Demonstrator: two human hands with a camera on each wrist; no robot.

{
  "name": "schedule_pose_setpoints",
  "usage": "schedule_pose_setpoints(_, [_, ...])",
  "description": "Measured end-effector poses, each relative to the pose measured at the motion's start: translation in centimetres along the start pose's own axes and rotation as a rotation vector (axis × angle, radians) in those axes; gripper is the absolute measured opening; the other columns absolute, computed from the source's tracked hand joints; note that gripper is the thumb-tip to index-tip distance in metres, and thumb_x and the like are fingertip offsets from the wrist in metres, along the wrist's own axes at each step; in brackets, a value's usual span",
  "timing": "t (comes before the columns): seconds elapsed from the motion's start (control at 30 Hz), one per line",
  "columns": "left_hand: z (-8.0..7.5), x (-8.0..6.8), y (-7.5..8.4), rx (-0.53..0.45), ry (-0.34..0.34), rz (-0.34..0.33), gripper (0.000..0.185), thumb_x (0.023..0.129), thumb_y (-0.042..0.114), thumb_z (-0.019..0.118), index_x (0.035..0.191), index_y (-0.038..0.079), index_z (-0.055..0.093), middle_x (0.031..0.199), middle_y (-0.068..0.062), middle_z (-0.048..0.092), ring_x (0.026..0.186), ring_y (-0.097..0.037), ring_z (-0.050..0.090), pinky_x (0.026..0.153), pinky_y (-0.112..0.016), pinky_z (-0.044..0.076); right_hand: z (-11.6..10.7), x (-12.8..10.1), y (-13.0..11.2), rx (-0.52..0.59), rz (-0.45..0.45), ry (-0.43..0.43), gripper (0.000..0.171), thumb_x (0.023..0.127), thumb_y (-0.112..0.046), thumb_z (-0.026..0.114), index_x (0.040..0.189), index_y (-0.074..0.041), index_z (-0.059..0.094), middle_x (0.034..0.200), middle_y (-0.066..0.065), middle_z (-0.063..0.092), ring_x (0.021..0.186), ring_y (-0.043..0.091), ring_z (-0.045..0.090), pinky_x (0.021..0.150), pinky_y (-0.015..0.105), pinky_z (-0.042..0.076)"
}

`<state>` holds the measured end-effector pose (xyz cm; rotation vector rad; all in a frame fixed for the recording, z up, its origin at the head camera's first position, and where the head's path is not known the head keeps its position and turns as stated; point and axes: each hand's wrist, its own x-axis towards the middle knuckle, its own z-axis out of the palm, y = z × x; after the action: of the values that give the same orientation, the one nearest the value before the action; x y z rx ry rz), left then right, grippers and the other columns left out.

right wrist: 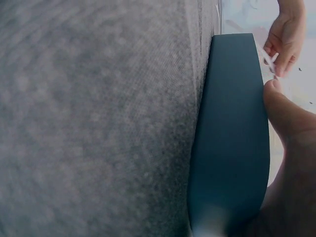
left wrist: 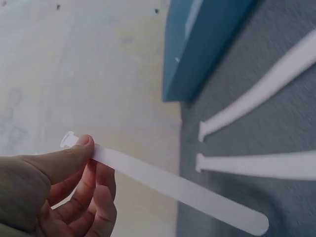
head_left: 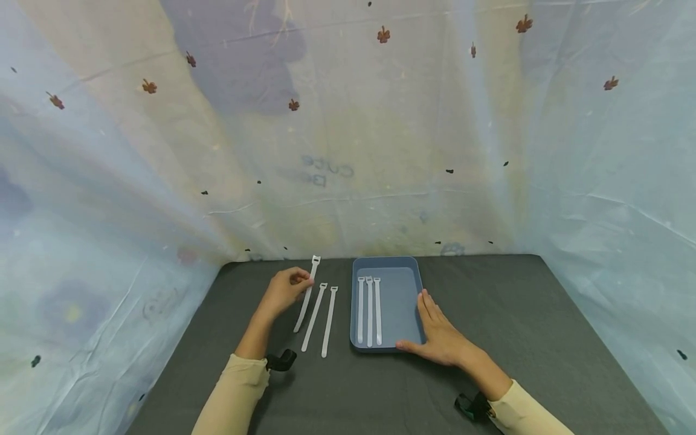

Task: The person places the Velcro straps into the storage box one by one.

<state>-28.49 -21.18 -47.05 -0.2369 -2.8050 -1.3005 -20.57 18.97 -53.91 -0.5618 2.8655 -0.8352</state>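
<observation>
White strap (head_left: 306, 294), the leftmost of three lying side by side on the dark grey surface (head_left: 516, 314), is pinched near its slotted head by the left hand (head_left: 285, 291), thumb on top and fingers curled beneath; in the left wrist view the strap (left wrist: 173, 185) rises off the surface at that end. Just right of it lie two more straps (head_left: 322, 317), parallel and apart from each other. Next comes the blue tray (head_left: 414, 270), holding three straps (head_left: 369, 309) laid lengthwise near its left wall. The right hand (head_left: 441, 335) lies flat against the tray's right rim and near corner, fingers straight, thumb along the front edge, gripping nothing. A pale patterned sheet (head_left: 348, 133) hangs behind.
</observation>
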Motion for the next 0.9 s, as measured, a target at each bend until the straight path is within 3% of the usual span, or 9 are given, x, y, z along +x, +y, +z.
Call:
schedule_pose_setpoints(0.4, [1.5, -0.2, 4.6, -0.116, 0.018, 0.106, 0.019, 0.102, 0.023, 0.077, 0.113, 0.008, 0.077, 0.099, -0.013, 0.079, 0.081, -0.015, 0.072, 0.071, -0.034, 0.060, 0.2, 0.1, 0.4, -0.005, 0.008, -0.003, 0.135, 0.089, -0.080, 0.068, 0.169, 0.006, 0.001, 0.178, 0.026, -0.008, 0.165, 0.044, 0.000, 0.130, 0.064, 0.015])
schedule_pose_setpoints(0.57, [2.8, -0.1, 6.3, -0.171, -0.033, 0.121, 0.018, 0.103, 0.021, 0.075, 0.115, 0.007, 0.076, 0.102, -0.015, 0.078, 0.081, -0.014, 0.072, 0.074, -0.033, 0.062, 0.3, 0.1, 0.5, -0.009, 0.006, 0.000, 0.135, 0.089, -0.080, 0.068, 0.169, 0.006, 0.002, 0.178, 0.026, -0.008, 0.165, 0.044, 0.000, 0.130, 0.064, 0.016])
schedule_pose_setpoints(0.73, [4.2, 0.2, 7.5, -0.205, -0.075, 0.155, 0.018, 0.105, 0.020, 0.073, 0.116, 0.006, 0.074, 0.100, -0.007, 0.079, 0.083, -0.016, 0.074, 0.072, -0.030, 0.062, 0.2, 0.1, 0.4, -0.012, 0.004, -0.004, 0.134, 0.090, -0.078, 0.069, 0.169, 0.006, 0.002, 0.178, 0.026, -0.008, 0.165, 0.044, 0.000, 0.130, 0.064, 0.016])
schedule_pose_setpoints(0.9, [5.7, 0.8, 8.5, -0.238, -0.123, 0.156, 0.019, 0.105, 0.020, 0.072, 0.117, 0.005, 0.074, 0.102, -0.008, 0.078, 0.089, -0.024, 0.076, 0.076, -0.036, 0.065, 0.1, 0.0, 0.1, -0.005, -0.002, 0.012, 0.134, 0.089, -0.077, 0.071, 0.168, 0.008, 0.003, 0.177, 0.028, -0.006, 0.164, 0.047, 0.003, 0.130, 0.065, 0.017])
